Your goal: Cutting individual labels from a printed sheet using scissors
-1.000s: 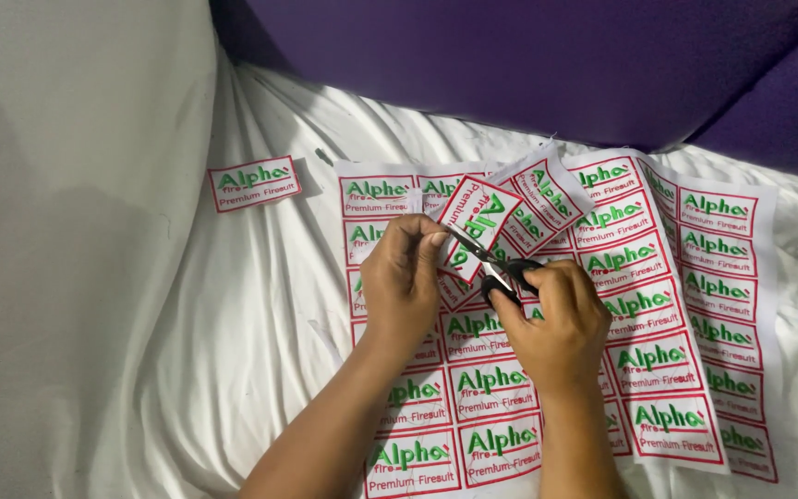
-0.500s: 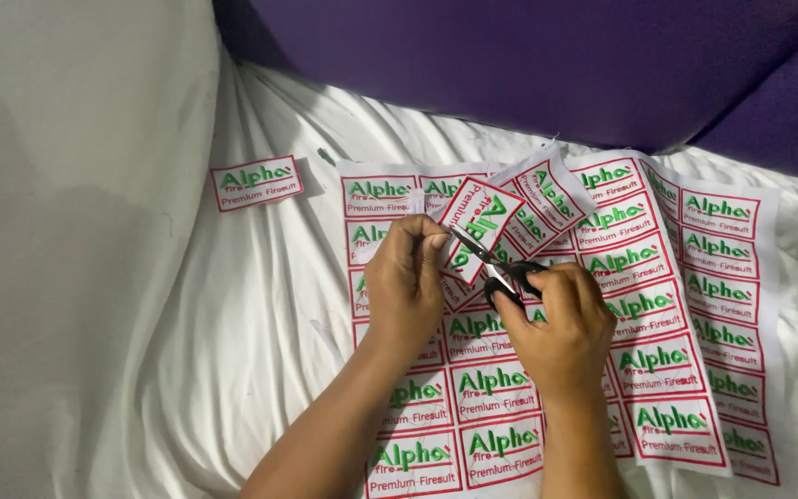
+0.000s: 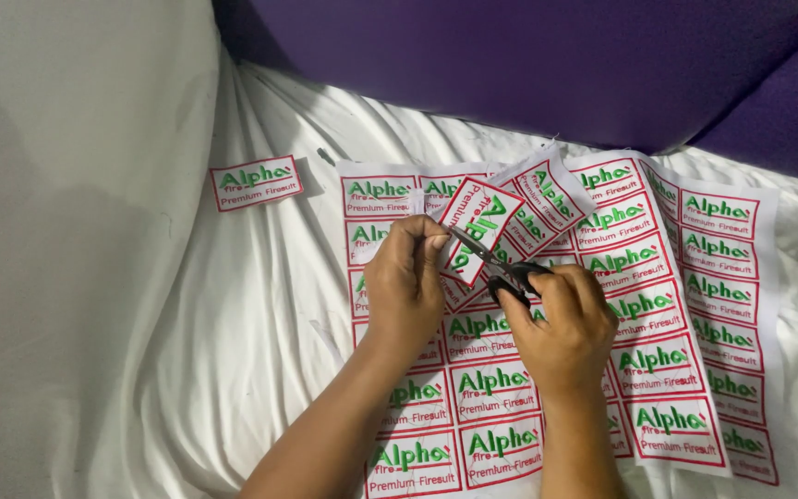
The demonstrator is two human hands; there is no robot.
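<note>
- The right hand (image 3: 565,323) is closed around the black handles of a small pair of scissors (image 3: 496,266), fingers curled through the loops
- The scissors' metal blades point up and to the left, towards the left hand, and lie across the lower edge of a lifted label
- The left hand (image 3: 406,282) has its fingertips pinched narrow on the edge of that lifted label (image 3: 478,226), a white rectangle with a red border and green lettering, turned at an angle to the rest
- A second part of the sheet is folded up just behind it, its labels (image 3: 547,196) tilted the same way
- The label sheet (image 3: 685,360) lies flat on white cloth (image 3: 140,351), spread from the middle of the view to the right, with rows of the same red-bordered labels; both hands are over its left half
- One single cut label (image 3: 257,183) lies by itself on the cloth, well apart to the left of the sheet
- A purple surface (image 3: 510,65) fills the top of the view behind the cloth
- Both forearms come in from the bottom edge, close together
</note>
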